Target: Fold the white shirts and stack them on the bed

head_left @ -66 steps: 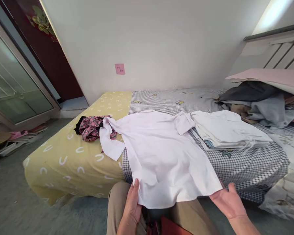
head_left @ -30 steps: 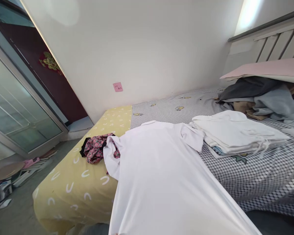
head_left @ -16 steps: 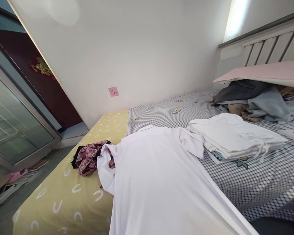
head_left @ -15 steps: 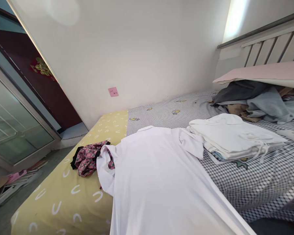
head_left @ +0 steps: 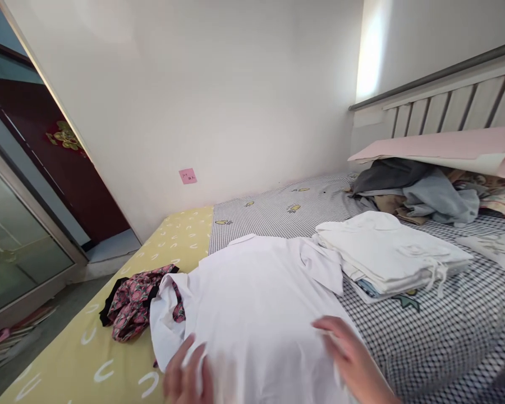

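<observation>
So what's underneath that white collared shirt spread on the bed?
Its picture-left sleeve overlaps a crumpled pink floral cloth. Yellow bedding and black-and-white checked bedding show around the white shirt; whatever its body covers is hidden.

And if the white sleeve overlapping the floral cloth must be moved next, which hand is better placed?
Probably the left hand: it is close to that sleeve. The right hand is at the opposite side of the white shirt, nearer the folded white clothes.
</observation>
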